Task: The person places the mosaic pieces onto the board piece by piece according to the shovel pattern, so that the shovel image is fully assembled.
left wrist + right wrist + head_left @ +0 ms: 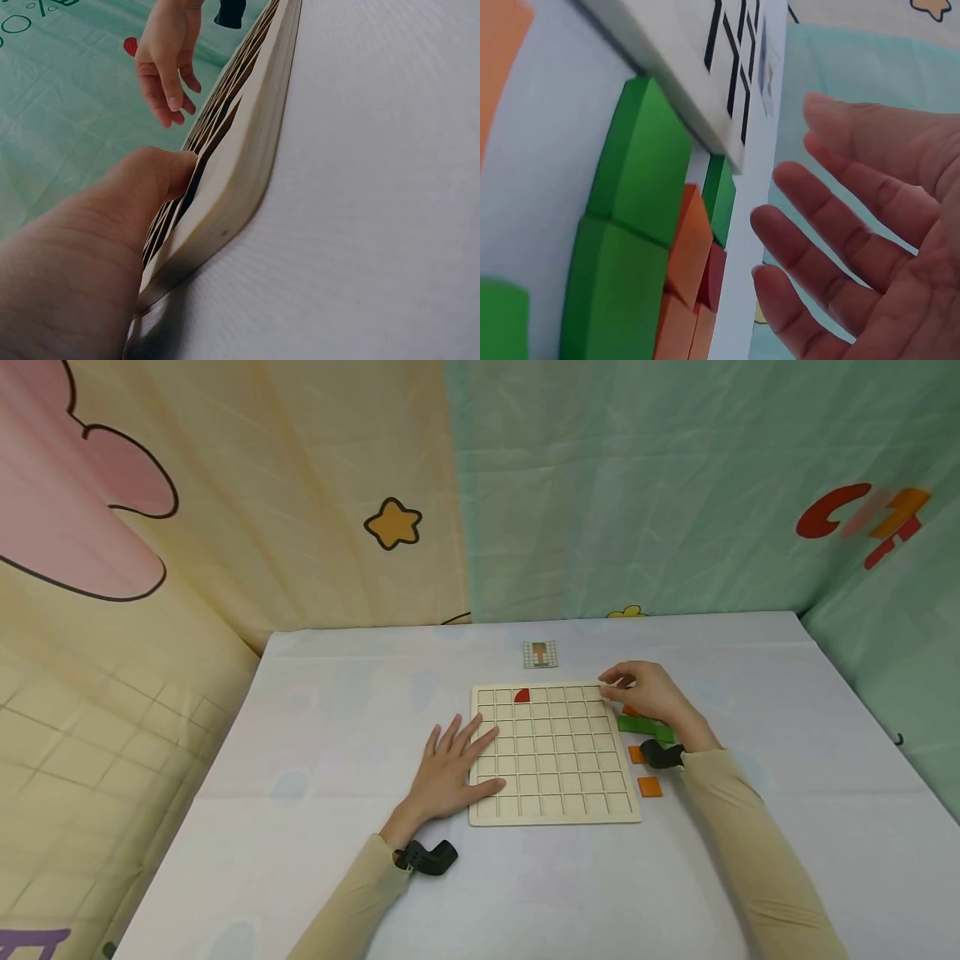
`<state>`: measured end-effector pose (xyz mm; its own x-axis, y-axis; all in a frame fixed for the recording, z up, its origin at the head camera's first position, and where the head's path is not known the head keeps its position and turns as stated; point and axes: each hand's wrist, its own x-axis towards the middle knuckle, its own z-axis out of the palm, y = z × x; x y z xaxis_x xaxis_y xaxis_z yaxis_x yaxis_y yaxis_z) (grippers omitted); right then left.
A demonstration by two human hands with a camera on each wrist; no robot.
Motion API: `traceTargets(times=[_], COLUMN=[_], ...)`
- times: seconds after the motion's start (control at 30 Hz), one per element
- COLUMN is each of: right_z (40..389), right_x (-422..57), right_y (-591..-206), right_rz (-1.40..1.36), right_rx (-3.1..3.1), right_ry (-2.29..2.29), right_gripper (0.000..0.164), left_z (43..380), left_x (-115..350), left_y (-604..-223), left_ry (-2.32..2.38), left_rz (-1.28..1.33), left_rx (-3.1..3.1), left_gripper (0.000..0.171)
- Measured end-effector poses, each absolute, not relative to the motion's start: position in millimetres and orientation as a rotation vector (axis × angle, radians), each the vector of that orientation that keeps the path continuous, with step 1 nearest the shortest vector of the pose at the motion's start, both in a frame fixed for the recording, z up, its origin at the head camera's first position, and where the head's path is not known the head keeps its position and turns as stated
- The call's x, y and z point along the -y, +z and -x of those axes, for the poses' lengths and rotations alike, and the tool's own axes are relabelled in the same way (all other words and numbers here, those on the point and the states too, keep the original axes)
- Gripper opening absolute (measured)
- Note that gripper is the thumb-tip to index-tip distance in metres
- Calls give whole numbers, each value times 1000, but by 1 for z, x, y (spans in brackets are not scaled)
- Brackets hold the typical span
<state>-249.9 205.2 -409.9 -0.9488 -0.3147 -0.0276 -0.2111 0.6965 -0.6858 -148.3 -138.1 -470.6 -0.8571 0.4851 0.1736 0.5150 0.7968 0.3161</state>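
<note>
A pale wooden grid board (555, 752) lies flat on the table, with a red quarter-round piece (522, 695) in its top row. Across the board's left edge rests my left hand (453, 772), fingers spread; the left wrist view shows its thumb (169, 174) touching the gridded top. My right hand (637, 689) hovers by the board's top right corner. Its fingers are loosely bent and hold nothing in the right wrist view. Below it are green blocks (641, 150) and orange blocks (688, 244), with a dark red piece (714, 279) partly hidden behind them.
Behind the board lies a small card (540, 654) printed with a grid and a coloured figure. Two separate orange squares lie right of the board, the nearer one (649, 787) close to its lower right corner. Patterned curtains (637, 485) hang behind the white-covered table (337, 710).
</note>
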Motion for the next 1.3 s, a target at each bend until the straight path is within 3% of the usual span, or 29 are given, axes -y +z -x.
traceTargets(times=[0.6,1.3], right_z=[244,249], right_x=[-212,-213], right_y=[-415,-416], right_rz=[379,473], right_rx=[-2892,-2948], right_ry=[-812,-731], right_gripper=[35,24], left_z=[148,148], left_x=[139,138], left_y=[-471,-470], left_ry=[-515,-503], left_rz=[783,787], left_rx=[2941,2948], left_gripper=[77,77])
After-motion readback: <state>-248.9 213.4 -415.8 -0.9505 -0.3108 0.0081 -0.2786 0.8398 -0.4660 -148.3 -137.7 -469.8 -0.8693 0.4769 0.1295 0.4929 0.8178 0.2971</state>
